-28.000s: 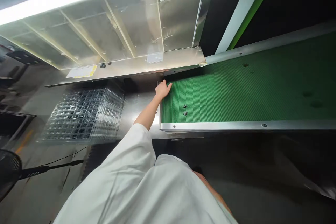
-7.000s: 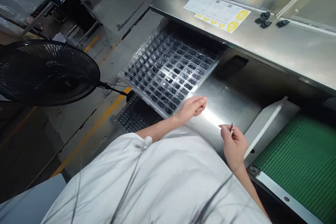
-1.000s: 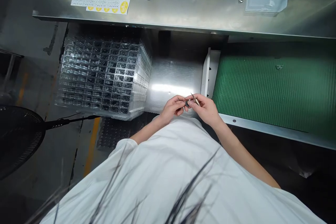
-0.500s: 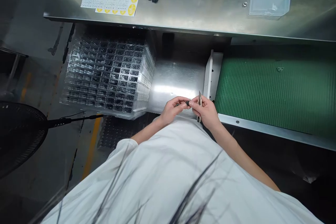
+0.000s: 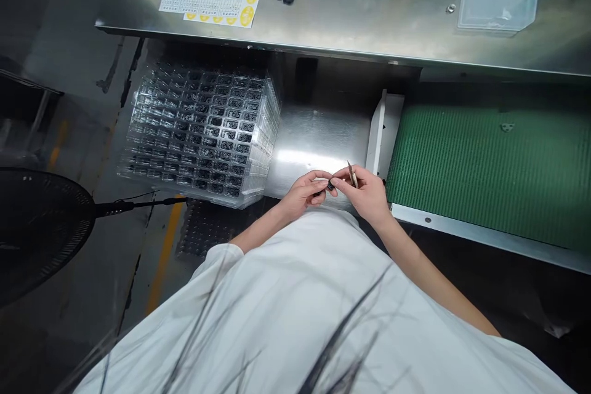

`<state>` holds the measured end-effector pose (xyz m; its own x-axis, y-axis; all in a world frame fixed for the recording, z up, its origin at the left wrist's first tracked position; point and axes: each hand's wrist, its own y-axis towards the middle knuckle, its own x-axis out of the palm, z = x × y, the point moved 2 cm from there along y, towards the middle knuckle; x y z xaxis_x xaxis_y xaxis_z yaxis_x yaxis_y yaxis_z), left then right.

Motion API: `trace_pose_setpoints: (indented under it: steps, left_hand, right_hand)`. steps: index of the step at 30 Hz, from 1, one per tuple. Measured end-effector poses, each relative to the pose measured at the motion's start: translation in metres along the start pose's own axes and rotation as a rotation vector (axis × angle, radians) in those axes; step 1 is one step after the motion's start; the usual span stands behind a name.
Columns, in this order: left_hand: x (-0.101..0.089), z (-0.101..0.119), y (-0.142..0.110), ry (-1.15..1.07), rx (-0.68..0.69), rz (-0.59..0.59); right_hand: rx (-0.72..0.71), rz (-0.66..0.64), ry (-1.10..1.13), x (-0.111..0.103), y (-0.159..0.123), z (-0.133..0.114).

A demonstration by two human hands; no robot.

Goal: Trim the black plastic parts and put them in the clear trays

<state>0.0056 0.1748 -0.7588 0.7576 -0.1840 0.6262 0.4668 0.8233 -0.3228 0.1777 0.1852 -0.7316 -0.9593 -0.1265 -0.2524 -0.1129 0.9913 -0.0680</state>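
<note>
My left hand (image 5: 305,192) and my right hand (image 5: 363,194) meet low in the middle of the view, in front of my white coat (image 5: 295,314). The left fingers pinch a small black part (image 5: 330,185), and the right fingertips touch it from the other side. Slim metal tweezers (image 5: 353,175) stick up from my right hand, tips hidden or too small to tell. Directly behind both hands lies a bare stainless steel surface (image 5: 318,141).
A stack of transparent trays (image 5: 203,135) holding several black parts stands to the left. The green conveyor belt (image 5: 484,172) runs off to the right behind a white guide (image 5: 383,135). A steel shelf (image 5: 351,18) lies beyond, and a black fan (image 5: 37,228) stands at the left.
My hands have come together since the older frames, and the black part now sits between them. The tweezers have tilted within my right hand, and the view has shifted slightly.
</note>
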Motion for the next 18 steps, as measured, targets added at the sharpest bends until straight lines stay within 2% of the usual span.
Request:
trace_pose_setpoints:
  steps: [9,14,18]
  left_hand:
    - [0.002,0.001,0.002,-0.033,0.064,0.061]
    - [0.004,0.000,0.002,-0.079,0.042,0.015]
    - [0.005,0.000,0.000,-0.094,0.050,0.001]
  right_hand:
    - [-0.036,0.030,-0.033,-0.004,0.000,0.001]
    - [-0.039,0.048,-0.017,-0.006,0.000,0.006]
    - [-0.082,0.061,-0.114,-0.010,-0.004,0.005]
